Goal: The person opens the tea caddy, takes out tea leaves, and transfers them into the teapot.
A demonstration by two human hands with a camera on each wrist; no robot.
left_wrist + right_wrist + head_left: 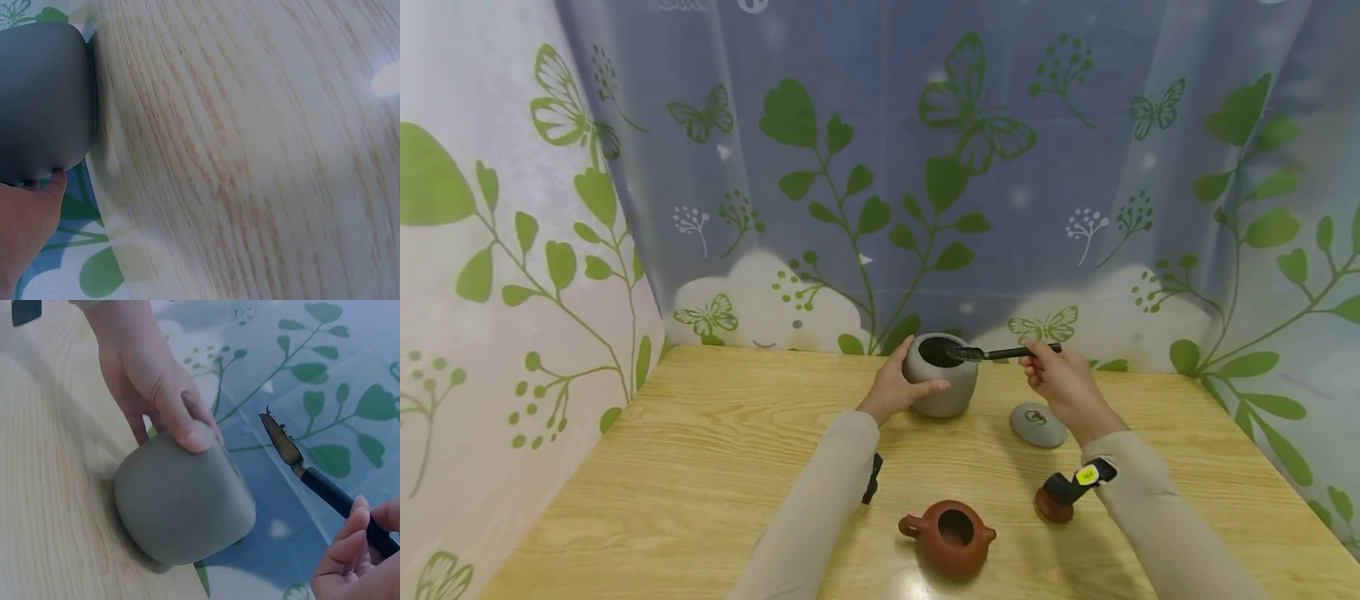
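Note:
My left hand grips the side of a grey jar, thumb across its front. The jar's round mouth faces up and looks dark inside. In my right hand, fingers and thumb pinch the black handle of a tea scoop. Its blade overlaps the jar's rim in the head view. Dark, twisted bits like tea leaves lie on the scoop blade in the right wrist view. The left wrist view shows the jar's smooth wall with fingertips against it.
A grey jar lid lies on the wooden table right of the jar. Nearer stands a lidless reddish-brown clay teapot. A small reddish-brown round piece is partly hidden by the right wrist camera. Patterned curtain hangs behind.

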